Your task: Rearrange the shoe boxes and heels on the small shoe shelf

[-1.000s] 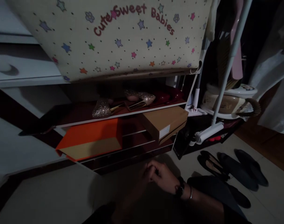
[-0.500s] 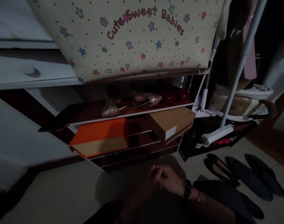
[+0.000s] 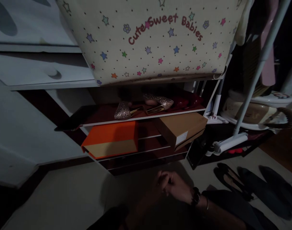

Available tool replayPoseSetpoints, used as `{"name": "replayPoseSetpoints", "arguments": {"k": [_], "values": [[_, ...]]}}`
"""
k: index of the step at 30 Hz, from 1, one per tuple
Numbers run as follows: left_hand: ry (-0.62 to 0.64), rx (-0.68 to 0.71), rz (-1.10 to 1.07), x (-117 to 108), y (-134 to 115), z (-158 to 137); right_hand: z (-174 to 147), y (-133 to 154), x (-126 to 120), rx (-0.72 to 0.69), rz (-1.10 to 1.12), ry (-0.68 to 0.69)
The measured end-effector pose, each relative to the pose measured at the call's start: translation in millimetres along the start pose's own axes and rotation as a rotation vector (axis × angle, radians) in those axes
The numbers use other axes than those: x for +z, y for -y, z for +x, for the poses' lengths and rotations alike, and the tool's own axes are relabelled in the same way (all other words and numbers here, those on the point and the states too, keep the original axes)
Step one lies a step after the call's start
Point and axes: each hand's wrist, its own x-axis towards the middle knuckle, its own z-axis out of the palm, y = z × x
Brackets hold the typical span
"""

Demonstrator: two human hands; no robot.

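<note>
In the lower middle of the head view my right hand (image 3: pixel 176 187) is closed, its fingers curled in against my left hand (image 3: pixel 154 187). A dark watch and a thin bracelet circle the right wrist. Deep shadow covers my left hand, so its fingers do not show clearly. Whether anything small lies between the hands is hidden. Beyond them stands a dark red shoe rack (image 3: pixel 146 116) with white edges. An orange box (image 3: pixel 112 137) and a brown cardboard box (image 3: pixel 181 127) jut out of it. Glittery high-heeled shoes (image 3: pixel 123 111) and dark red shoes (image 3: pixel 194 100) rest on the shelf above.
A star-patterned storage box (image 3: pixel 157 48) overhangs the rack. White drawers (image 3: pixel 40 68) stand at left. On the right are a pale pole with a white roller head (image 3: pixel 232 143), a pink-handled brush (image 3: pixel 268 64) and several dark shoes (image 3: pixel 232 179) on the tiled floor.
The view has swung slightly left, so the rack and boxes appear farther right. My hands stay together in nearly the same pose.
</note>
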Motion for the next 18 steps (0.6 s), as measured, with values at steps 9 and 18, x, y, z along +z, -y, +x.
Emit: {"name": "replayPoseSetpoints", "arguments": {"k": [9, 18], "values": [[0.052, -0.015, 0.092, -2, 11, 4, -1, -18, 1, 0.137, 0.077, -0.014], [0.038, -0.120, 0.069, -2, 10, 7, 5, -27, -18, 0.278, -0.087, -0.037]]}}
